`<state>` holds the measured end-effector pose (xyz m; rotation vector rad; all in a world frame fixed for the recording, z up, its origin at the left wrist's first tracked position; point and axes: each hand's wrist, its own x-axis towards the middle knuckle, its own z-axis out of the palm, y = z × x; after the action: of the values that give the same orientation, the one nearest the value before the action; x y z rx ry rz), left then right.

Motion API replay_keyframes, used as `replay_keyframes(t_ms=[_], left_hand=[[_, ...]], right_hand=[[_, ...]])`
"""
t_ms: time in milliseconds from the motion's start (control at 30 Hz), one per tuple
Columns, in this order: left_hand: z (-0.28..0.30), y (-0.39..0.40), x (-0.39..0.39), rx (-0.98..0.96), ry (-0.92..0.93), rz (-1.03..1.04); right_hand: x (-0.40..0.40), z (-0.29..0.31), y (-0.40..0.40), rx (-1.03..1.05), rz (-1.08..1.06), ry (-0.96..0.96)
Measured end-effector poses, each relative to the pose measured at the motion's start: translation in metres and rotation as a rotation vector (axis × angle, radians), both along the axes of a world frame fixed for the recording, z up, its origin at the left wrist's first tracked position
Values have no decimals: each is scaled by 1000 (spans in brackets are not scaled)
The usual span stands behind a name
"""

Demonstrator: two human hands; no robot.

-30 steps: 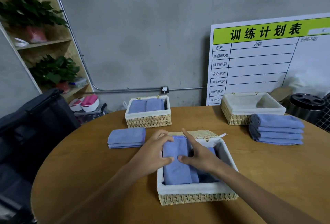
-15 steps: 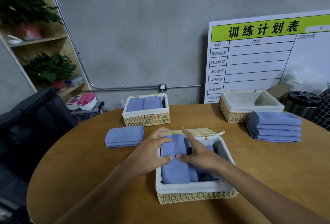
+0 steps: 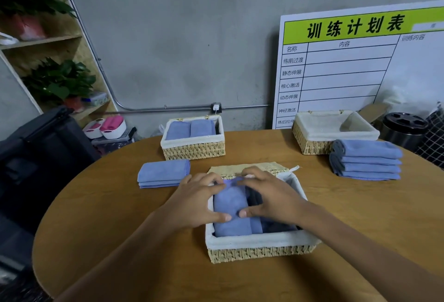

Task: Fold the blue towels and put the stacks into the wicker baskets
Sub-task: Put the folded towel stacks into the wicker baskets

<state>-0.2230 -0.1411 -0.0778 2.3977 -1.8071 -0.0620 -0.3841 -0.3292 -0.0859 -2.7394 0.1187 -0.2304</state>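
Both hands, left hand (image 3: 197,202) and right hand (image 3: 271,197), grip curled round the folded towel (image 3: 230,208) sitting in the left half of the near basket (image 3: 259,251) on the counter (image 3: 101,217); best press it flat and square against the basket wall, leaving room alongside.

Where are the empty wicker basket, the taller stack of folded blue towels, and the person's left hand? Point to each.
empty wicker basket (image 3: 312,146): head view, woven front wall.
taller towel stack (image 3: 367,158): head view, folded front edges.
left hand (image 3: 197,203): head view, back of hand.
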Motion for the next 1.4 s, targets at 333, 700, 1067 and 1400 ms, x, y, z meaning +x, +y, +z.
replay_keyframes(t_ms=[333, 700, 1067, 1400], left_hand=[[18, -7, 2, 237, 71, 46], [34, -9, 9, 206, 197, 45], [-14, -25, 220, 234, -63, 322], [-19, -27, 233, 292, 126, 166]], right_hand=[[5, -3, -7, 131, 26, 188], [10, 3, -8, 55, 35, 63], [104, 1, -46, 202, -181, -76], [110, -13, -46, 180, -215, -89]])
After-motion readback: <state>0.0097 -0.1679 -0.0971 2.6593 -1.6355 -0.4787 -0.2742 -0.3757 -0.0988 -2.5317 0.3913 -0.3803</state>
